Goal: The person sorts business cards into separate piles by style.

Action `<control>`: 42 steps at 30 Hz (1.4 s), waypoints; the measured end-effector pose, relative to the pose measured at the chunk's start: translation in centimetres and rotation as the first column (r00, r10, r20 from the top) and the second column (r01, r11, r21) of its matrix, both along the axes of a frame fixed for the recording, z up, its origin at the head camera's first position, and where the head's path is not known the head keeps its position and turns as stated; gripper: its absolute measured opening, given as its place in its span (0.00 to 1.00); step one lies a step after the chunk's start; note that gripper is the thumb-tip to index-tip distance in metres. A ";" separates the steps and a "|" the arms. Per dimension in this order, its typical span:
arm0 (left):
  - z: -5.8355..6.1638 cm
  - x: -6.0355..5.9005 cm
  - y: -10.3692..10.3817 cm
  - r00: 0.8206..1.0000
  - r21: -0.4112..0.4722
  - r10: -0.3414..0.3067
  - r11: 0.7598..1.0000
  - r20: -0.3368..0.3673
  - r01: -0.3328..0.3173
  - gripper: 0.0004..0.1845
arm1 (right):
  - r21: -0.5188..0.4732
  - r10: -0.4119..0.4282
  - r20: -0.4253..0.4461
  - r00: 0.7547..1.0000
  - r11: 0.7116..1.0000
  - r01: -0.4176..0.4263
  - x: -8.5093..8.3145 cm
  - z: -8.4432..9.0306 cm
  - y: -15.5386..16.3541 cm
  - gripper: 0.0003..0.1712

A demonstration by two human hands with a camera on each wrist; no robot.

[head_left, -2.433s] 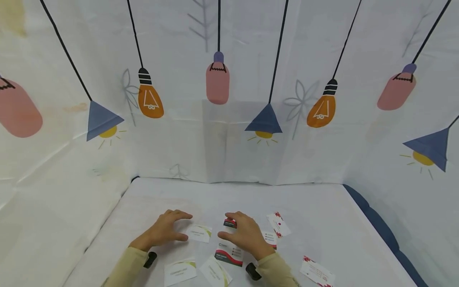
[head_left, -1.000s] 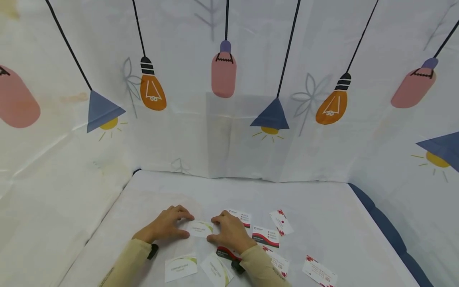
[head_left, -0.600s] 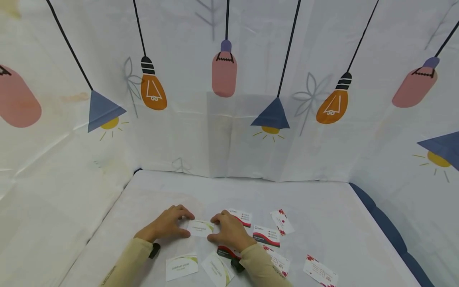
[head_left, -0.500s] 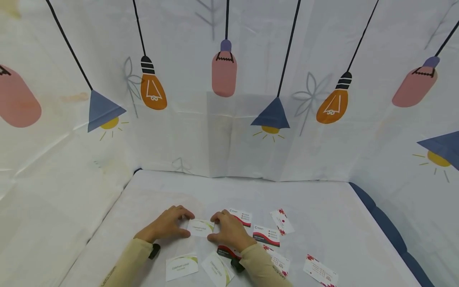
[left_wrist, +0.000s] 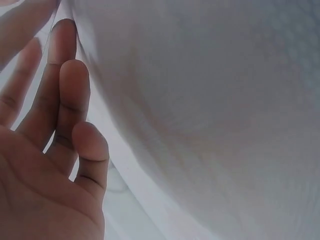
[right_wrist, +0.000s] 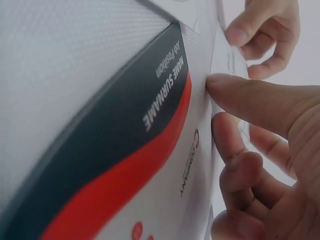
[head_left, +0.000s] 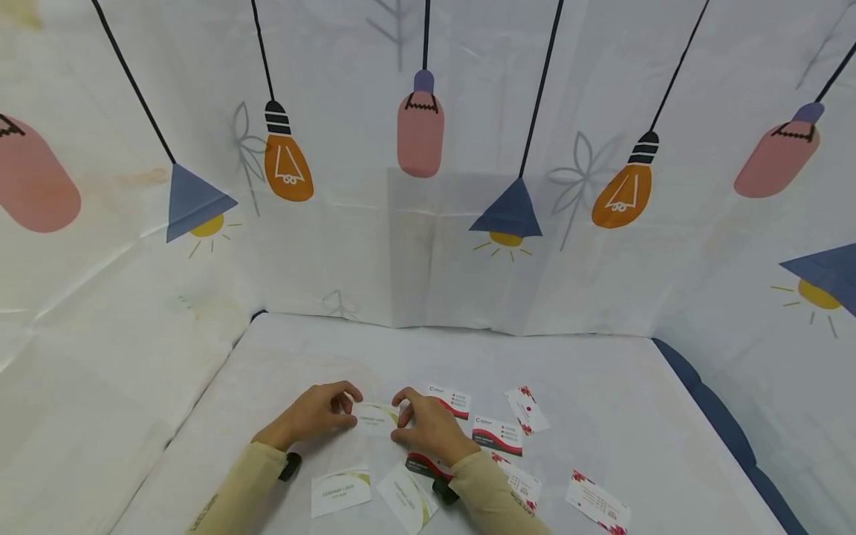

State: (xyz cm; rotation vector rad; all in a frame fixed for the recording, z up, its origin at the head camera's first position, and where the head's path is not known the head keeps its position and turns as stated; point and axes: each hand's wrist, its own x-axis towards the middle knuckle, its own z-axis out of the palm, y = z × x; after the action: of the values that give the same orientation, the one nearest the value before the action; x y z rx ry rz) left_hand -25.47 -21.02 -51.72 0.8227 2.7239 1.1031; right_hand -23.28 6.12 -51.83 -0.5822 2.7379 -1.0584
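Observation:
A white business card with a green corner curve (head_left: 377, 419) is held between both hands, just above the table. My left hand (head_left: 313, 413) pinches its left edge with thumb and fingers. The right hand (head_left: 433, 429) pinches the opposite edge. In the right wrist view the card (right_wrist: 223, 56) is seen nearly edge-on, with the left hand's fingers beyond it. The left wrist view shows the left palm and curled fingers (left_wrist: 75, 90), while the card is barely visible there. Under the right wrist lies a red-and-black business card (head_left: 426, 466), partly covered.
Two green-curved cards, one on the left (head_left: 341, 491) and one tilted (head_left: 406, 498), lie nearer the person. Red-and-black cards (head_left: 497, 436) and white cards with red flowers (head_left: 597, 502) lie to the right on the white table (head_left: 575, 379). A printed cloth wall (head_left: 334, 253) stands behind.
The right hand came left from the red-and-black cards to the green-curved card. Both hands then closed on its edges, and the card has risen slightly.

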 end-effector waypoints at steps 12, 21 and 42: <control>0.1 -0.3 0.6 0.997 -0.048 0.067 0.996 -0.037 -0.069 0.15 | 0.008 -0.015 -0.042 0.999 1.000 0.015 -0.5 -0.1 -0.1 0.25; 0.4 -1.3 1.2 0.991 -0.100 0.126 0.987 -0.041 -0.130 0.15 | 0.055 -0.011 -0.105 0.994 0.998 0.017 -1.8 -0.1 -0.2 0.26; 0.6 -3.7 1.6 0.986 -0.137 0.168 0.976 -0.008 -0.168 0.15 | 0.082 -0.009 -0.056 0.998 0.997 0.014 -4.7 0.1 -0.4 0.26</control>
State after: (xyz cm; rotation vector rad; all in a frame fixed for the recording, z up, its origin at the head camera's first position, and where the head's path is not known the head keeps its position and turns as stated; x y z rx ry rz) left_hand -29.17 -19.39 -51.07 0.5799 2.8717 0.9281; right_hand -28.00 5.76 -51.76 -0.5927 2.8203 -0.9407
